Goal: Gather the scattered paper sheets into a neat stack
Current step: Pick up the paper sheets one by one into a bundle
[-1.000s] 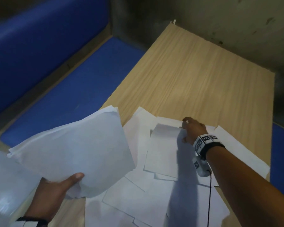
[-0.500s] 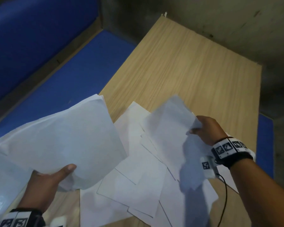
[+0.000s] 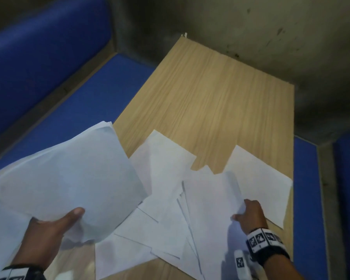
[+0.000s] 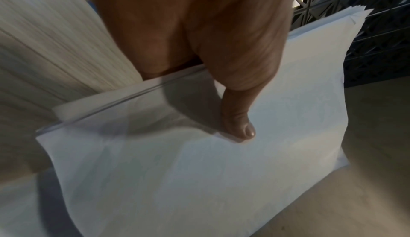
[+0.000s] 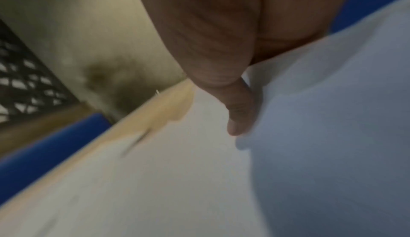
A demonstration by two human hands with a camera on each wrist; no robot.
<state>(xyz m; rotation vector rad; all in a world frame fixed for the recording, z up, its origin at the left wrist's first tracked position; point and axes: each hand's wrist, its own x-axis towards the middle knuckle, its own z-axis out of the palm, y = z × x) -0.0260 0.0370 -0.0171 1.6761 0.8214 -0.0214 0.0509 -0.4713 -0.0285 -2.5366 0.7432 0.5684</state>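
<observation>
My left hand [image 3: 55, 225] holds a stack of white paper sheets [image 3: 69, 178] lifted off the wooden table's [image 3: 220, 93] left edge, thumb on top [image 4: 241, 128], the stack [image 4: 199, 162] bending downward. My right hand [image 3: 249, 215] pinches the edge of one white sheet [image 3: 210, 209] lifted at the table's near right; its thumb presses that sheet [image 5: 332, 135]. Several loose sheets [image 3: 162, 178] lie overlapping on the table between both hands, one more [image 3: 261, 178] beyond the right hand.
A blue padded bench [image 3: 59, 118] runs along the table's left, another blue seat [image 3: 307, 199] on the right. A stained grey wall [image 3: 251, 27] stands behind the table's far end. The far half of the tabletop shows bare wood.
My right hand has gripped a sheet at the middle of the pile, lifted it and drawn it back toward me and to the right. The left hand keeps holding its stack.
</observation>
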